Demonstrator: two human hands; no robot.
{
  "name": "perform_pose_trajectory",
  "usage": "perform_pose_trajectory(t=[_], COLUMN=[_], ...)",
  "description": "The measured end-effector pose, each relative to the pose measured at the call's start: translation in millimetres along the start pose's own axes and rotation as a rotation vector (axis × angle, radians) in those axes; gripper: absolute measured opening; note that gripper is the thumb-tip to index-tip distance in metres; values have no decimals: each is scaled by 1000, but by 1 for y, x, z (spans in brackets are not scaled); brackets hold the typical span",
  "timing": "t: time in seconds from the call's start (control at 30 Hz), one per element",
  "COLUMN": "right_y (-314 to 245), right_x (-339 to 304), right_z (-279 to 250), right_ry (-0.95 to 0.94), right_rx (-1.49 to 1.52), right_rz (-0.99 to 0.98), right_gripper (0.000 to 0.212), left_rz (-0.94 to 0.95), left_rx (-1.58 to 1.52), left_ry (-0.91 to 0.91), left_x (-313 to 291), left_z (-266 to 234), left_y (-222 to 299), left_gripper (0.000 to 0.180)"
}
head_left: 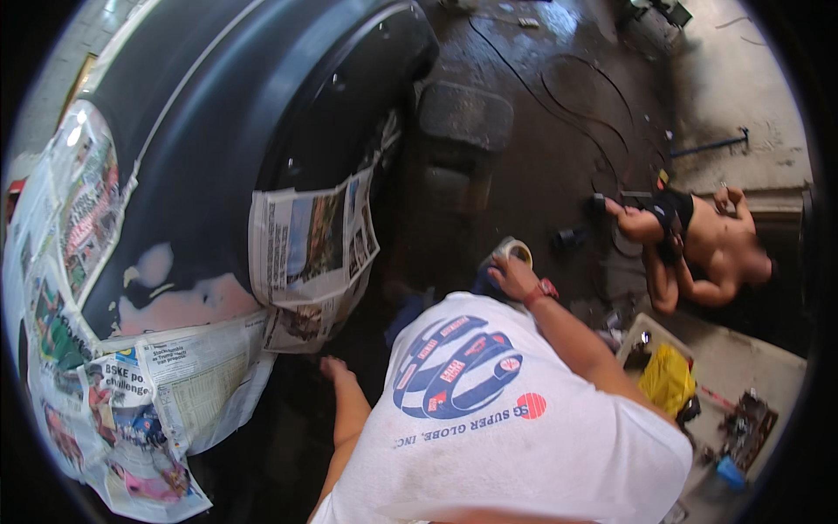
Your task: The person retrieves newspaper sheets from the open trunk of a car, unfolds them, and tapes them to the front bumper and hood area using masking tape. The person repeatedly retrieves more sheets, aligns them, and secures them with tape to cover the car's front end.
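My right hand (pixel 517 278), with a red band at its wrist, is closed on a roll of tape (pixel 515 253) in front of my body. My left hand (pixel 333 368) is low beside the dark car body (pixel 209 175), just below the lower edge of newspaper (pixel 301 244) fixed over its curved edge. Its fingers are small and dim, so their grip does not show, nor whether they touch the paper. More newspaper (pixel 205 380) covers the panel below a pinkish patch (pixel 192 301) on the dark surface.
A black stool (pixel 465 115) stands on the dark, wet-looking floor beyond the car. A hose (pixel 576 122) curls across the floor. At the right sits another person (pixel 711 236), bare-chested. Nearer, a pale worktop (pixel 724 358) holds a yellow bag (pixel 668 382) and metal parts (pixel 746 428).
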State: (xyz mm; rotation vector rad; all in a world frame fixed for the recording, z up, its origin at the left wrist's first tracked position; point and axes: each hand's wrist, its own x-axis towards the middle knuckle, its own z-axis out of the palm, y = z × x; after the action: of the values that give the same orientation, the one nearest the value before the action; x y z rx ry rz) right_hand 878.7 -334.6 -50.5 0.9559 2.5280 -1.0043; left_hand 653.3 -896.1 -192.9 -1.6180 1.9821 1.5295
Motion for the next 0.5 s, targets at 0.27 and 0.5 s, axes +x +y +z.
perform_pose_trajectory(t=[0.27, 0.5], right_y=[140, 213], right_x=[3, 14], right_z=[-114, -245], right_ry=[101, 314], right_rx=[335, 331], right_rz=[95, 63], right_gripper=[57, 54], left_rz=[520, 828], left_rx=[1099, 1084], left_ry=[-577, -800], left_x=[-232, -399], left_z=[173, 358], left_y=[-87, -51], left_gripper=[42, 42])
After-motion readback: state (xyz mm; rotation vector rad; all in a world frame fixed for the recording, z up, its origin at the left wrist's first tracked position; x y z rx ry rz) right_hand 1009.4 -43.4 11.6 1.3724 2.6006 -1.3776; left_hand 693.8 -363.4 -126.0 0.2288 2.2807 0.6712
